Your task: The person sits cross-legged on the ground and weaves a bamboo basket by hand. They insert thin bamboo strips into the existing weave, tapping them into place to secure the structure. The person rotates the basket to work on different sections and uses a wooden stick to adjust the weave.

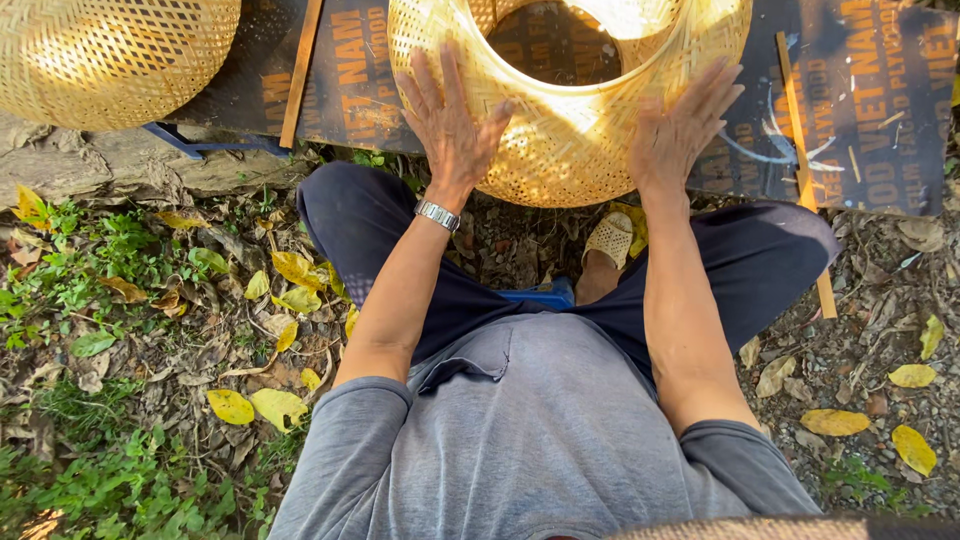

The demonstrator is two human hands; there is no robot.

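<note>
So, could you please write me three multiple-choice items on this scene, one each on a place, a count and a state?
1. Where does the second woven basket lie?
A. upper left of the view
B. on the person's lap
C. by the right knee

2. How many hands rest on the big woven basket?
A. none
B. one
C. two

3. How are the hands set on it?
A. clenched in fists
B. flat, fingers spread
C. pinching a strip

Answers:
1. A: it sits at the top left corner, on the dark boards.
2. C: the left hand and the right hand both lie against its side.
3. B: both palms are open against the weave, with the fingers fanned out.
</note>
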